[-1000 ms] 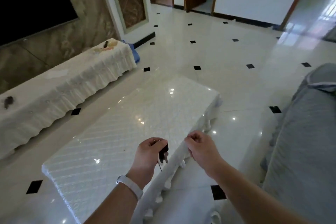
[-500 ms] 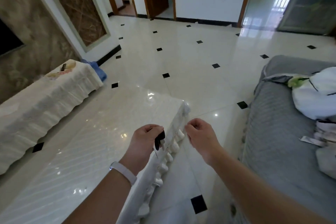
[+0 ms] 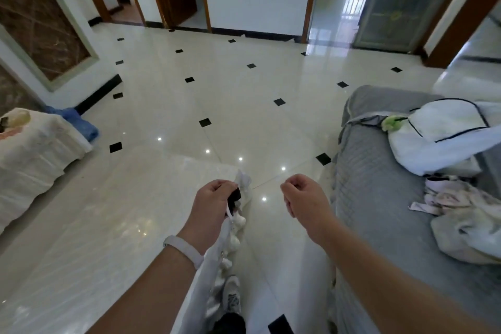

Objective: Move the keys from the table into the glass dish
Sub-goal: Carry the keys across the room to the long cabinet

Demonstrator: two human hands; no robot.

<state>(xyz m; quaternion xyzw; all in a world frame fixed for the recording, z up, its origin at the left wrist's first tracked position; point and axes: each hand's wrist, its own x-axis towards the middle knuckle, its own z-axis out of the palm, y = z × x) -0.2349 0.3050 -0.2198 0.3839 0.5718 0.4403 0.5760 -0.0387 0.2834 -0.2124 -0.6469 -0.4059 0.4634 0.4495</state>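
Note:
My left hand (image 3: pixel 210 205) is closed around the keys (image 3: pixel 233 198), of which a black fob and a thin light piece show past the fingers. It hovers over the right edge of the white covered table (image 3: pixel 108 211). A white band sits on that wrist. My right hand (image 3: pixel 303 198) is curled into a loose fist with nothing in it, held above the floor between the table and the sofa. No glass dish is in view.
A grey sofa (image 3: pixel 379 198) with a white bag (image 3: pixel 439 133) and crumpled cloths runs along the right. A low cloth-covered bench (image 3: pixel 32 149) stands at the left. Glossy tiled floor (image 3: pixel 230 95) stretches ahead to several doorways. My shoe (image 3: pixel 232 295) shows below.
The view has swung to the right, from the table and the bench towards the sofa and the doorways. Both hands keep their pose, and the left still grips the keys.

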